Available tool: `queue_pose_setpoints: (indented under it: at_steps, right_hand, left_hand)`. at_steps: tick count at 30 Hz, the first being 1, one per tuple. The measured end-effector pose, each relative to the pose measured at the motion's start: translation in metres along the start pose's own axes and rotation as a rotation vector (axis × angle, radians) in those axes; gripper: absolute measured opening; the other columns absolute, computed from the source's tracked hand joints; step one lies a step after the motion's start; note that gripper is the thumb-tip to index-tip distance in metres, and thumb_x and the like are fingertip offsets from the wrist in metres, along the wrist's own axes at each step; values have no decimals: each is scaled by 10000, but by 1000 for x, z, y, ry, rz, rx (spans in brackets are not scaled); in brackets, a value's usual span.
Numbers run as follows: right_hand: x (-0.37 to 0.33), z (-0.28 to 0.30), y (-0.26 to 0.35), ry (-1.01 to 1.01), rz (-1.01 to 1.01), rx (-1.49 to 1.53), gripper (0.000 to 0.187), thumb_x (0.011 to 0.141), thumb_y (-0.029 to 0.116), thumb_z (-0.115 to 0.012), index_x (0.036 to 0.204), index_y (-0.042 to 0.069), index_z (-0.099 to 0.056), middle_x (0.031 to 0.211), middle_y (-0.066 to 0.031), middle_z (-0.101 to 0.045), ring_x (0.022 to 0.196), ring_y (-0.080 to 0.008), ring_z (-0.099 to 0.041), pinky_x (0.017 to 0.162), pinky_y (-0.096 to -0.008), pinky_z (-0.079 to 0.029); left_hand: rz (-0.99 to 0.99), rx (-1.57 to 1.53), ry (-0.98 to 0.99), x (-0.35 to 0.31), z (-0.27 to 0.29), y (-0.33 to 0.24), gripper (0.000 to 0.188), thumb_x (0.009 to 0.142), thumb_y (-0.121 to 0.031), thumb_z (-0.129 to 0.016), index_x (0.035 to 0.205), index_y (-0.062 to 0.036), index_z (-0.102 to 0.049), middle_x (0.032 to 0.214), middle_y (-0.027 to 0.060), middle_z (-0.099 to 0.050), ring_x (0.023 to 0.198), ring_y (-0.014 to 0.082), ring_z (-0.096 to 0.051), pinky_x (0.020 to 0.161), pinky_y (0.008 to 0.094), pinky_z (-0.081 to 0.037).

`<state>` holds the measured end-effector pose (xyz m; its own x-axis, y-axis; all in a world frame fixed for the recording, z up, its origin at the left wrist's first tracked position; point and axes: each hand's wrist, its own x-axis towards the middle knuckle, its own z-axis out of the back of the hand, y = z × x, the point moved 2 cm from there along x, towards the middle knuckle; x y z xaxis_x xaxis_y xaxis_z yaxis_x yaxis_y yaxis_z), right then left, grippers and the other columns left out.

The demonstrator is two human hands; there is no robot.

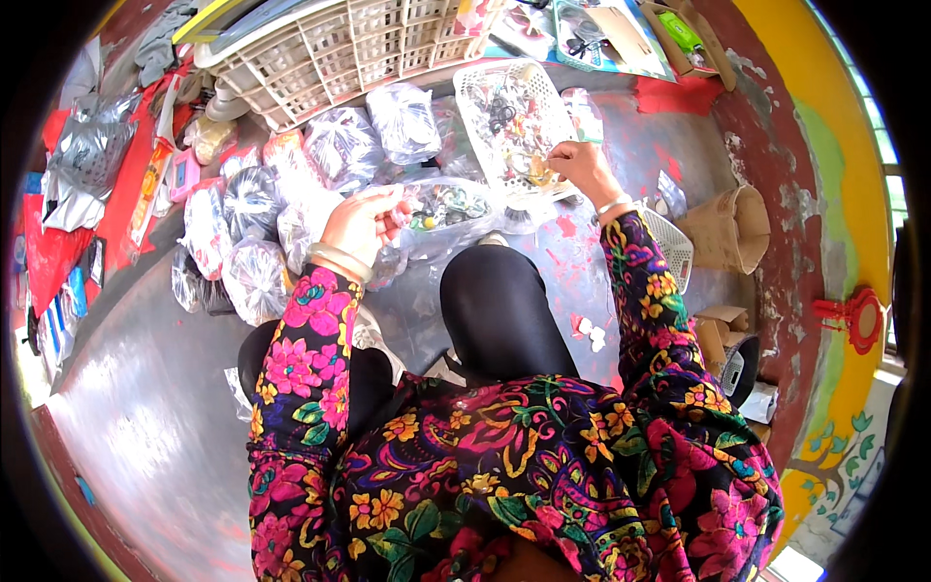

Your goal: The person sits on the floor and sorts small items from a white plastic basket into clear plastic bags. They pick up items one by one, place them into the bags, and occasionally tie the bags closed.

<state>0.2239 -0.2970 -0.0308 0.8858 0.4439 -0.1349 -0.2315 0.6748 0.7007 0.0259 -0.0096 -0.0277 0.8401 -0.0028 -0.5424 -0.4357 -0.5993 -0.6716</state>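
My right hand (587, 170) is at the right side of a white plastic basket (475, 92) full of small mixed pieces. Its thumb and fingers are pinched over the pieces; what is between them is too small to make out. My left hand (359, 231) is raised, fingers curled together, beside an opened see-through plastic bag (485, 215). Small colourful trinkets (446, 206) lie in that bag, just in front of my knee. Anything in the left fingers is too small to name.
Several tied plastic bags (254, 281) are heaped on the left. Behind them stands a large beige crate (339, 58). On the right are a grey-white basket (669, 242) and a brown paper bag (727, 231). Small red and white bits (588, 332) lie on the floor.
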Motion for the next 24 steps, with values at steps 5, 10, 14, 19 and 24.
queue_pose_setpoints:
  at_steps: [5, 10, 14, 19, 24]
  right_hand:
    - [-38, -29, 87, 287, 19, 136, 204, 709, 235, -645, 757, 37, -631, 594, -52, -580, 542, -99, -553, 534, -255, -435]
    - [-20, -100, 101, 435, 202, -236, 110, 752, 117, -511, 737, 54, -601, 637, -98, -602, 587, -208, -606, 575, -317, -470]
    - [4, -138, 106, 550, 201, -317, 119, 736, 110, -486, 762, 76, -597, 681, -123, -613, 657, -266, -611, 612, -340, -480]
    - [21, -166, 90, 317, 502, -627, 140, 738, 118, -489, 782, 57, -606, 757, -148, -619, 732, -284, -614, 652, -369, -486]
    - [6, -153, 100, 207, 444, -701, 124, 741, 96, -487, 783, 41, -590, 758, -153, -616, 733, -294, -614, 626, -380, -485]
  left_hand:
    - [-23, 7, -22, -4, -2, -1, 151, 846, -183, -512, 855, -44, -571, 749, 23, -591, 655, 81, -542, 577, 200, -411]
    - [-17, 1, -31, -3, 0, 0, 136, 840, -175, -517, 873, -54, -569, 755, 23, -597, 649, 88, -547, 584, 207, -418]
    - [4, 3, -18, -1, 7, 1, 192, 833, -158, -518, 989, -48, -536, 801, 34, -587, 704, 100, -543, 635, 236, -427]
    - [6, 11, -22, 1, 0, 0, 196, 833, -162, -518, 990, -47, -541, 801, 30, -583, 705, 105, -546, 631, 240, -424]
    - [0, -10, -45, -1, 5, 1, 192, 833, -165, -518, 981, -47, -548, 797, 32, -580, 707, 113, -549, 633, 246, -425]
